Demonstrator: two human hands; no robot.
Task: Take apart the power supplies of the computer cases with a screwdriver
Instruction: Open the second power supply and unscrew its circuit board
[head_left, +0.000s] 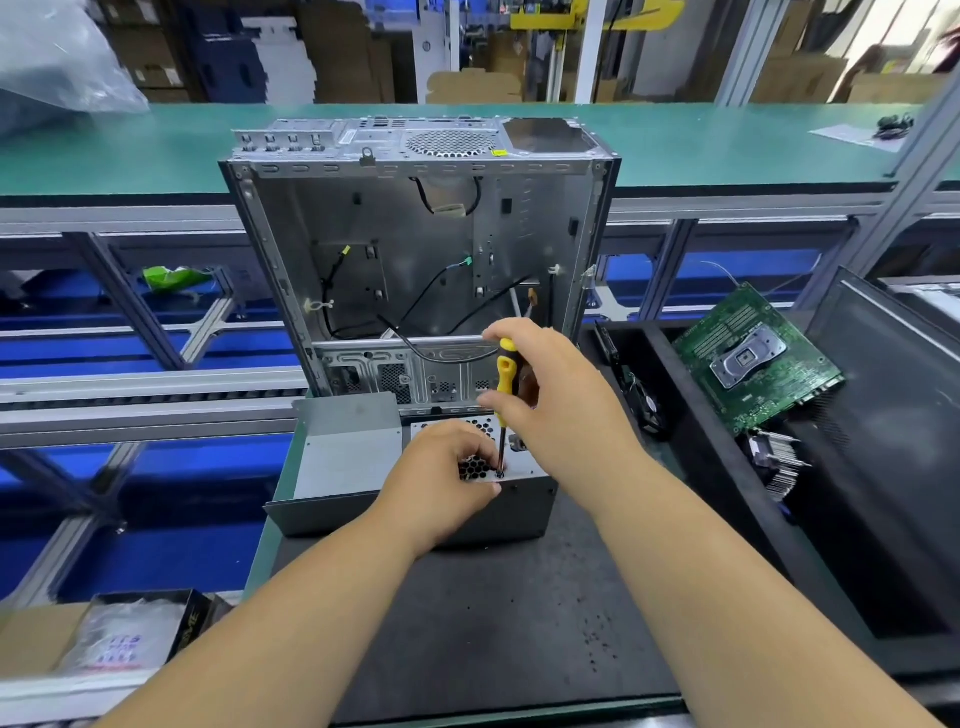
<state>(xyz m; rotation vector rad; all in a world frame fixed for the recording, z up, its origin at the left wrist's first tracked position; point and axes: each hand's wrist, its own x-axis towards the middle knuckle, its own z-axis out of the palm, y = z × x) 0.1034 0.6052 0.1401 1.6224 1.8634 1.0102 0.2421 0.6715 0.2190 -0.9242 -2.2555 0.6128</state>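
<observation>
One power supply (511, 501) on the black mat (467, 623), 6 o'clock of the one open case (415, 249). Left hand (441, 483) grips its top. Right hand (558, 395) grips one screwdriver (504, 382), upright, tip on a screw. One motherboard (753, 358) at 3 o'clock.

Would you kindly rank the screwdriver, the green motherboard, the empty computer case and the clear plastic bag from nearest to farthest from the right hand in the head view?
1. screwdriver: gripped in the right hand.
2. computer case: standing open just behind the hand.
3. motherboard: in the black tray to the right.
4. plastic bag: far back at the upper left.
</observation>
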